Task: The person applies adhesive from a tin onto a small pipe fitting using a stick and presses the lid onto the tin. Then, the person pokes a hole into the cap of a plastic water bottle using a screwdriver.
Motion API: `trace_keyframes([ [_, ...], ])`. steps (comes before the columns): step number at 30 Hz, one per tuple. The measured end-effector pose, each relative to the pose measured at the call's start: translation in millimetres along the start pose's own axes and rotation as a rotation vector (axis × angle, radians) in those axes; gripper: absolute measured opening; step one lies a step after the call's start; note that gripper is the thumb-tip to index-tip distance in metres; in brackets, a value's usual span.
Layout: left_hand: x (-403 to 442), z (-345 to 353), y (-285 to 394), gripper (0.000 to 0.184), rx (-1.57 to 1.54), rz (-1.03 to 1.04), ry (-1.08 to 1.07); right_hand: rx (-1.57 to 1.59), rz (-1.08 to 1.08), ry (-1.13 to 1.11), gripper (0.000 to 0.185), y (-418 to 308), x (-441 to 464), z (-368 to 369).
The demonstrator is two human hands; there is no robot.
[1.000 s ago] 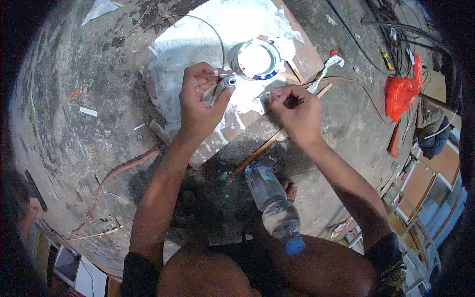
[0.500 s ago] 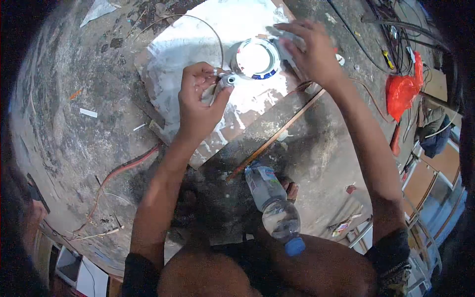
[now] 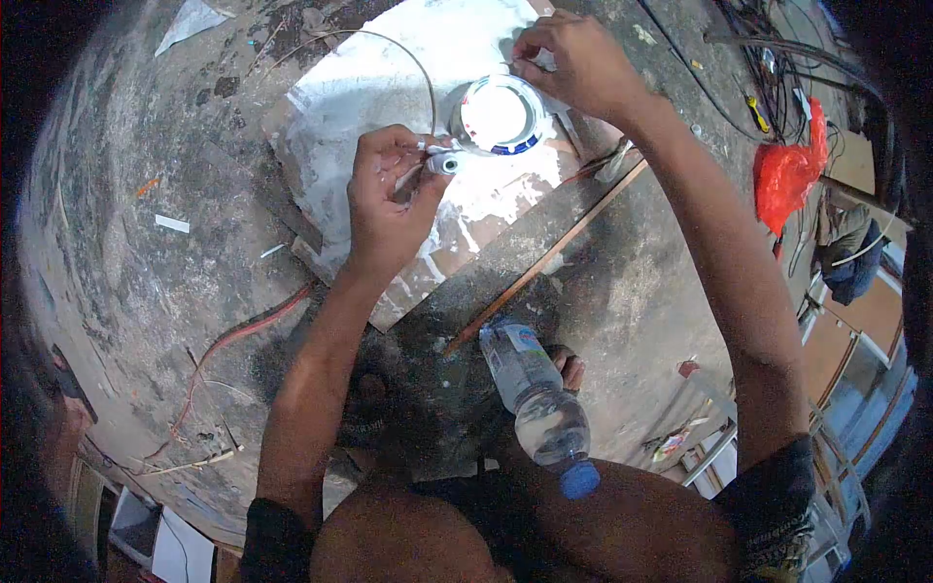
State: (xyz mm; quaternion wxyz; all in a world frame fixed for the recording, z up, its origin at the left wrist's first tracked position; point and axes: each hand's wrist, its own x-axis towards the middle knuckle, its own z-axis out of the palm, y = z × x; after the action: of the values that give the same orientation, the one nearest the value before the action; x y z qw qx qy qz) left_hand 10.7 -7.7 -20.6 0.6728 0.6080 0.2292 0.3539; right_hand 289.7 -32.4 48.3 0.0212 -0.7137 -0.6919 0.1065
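Tubular piece [image 3: 444, 164]: near side of tub [image 3: 516, 148], to its left, held in left hand's [image 3: 394, 189] fingers. Right hand [image 3: 581, 66]: right of tub, far side, fingers narrow; contents unclear.

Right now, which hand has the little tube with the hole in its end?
The left hand, whose fingers pinch the pale tube, dark hole showing. The right hand has no such tube showing; it's past the round tub.

Readable text: none | bottle label [image 3: 524, 338]: print too small | shirt sleeve [image 3: 777, 515]: lettering illegible
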Motion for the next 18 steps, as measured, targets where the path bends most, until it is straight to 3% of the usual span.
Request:
trace_keyframes([
  [2,0,-2,-5,0.044,-0.008,0.036,-0.014,0.054,0.042,-0.026,0.023,-8,-2,-11],
  [5,-2,-2,-6,0.043,-0.026,0.022,-0.016,0.324,0.127,0.345,0.025,-28,-16,-24],
  [8,-2,-1,-1,0.042,-0.066,-0.015,-0.019,0.448,0.115,0.543,0.028,-38,-32,-31],
  [11,-1,-3,-3,0.042,-0.042,0.003,-0.041,0.706,0.297,0.469,0.034,-67,-48,-52],
  [12,0,-1,1,0.042,-0.037,-0.014,-0.040,0.657,0.243,0.466,0.040,-75,-56,-53],
  [15,-1,0,5,0.041,-0.003,-0.060,-0.030,0.786,0.319,0.539,0.016,-79,-59,-46],
  [18,0,1,5,0.040,-0.024,-0.051,-0.032,0.731,0.266,0.467,0.015,-84,-64,-47],
])
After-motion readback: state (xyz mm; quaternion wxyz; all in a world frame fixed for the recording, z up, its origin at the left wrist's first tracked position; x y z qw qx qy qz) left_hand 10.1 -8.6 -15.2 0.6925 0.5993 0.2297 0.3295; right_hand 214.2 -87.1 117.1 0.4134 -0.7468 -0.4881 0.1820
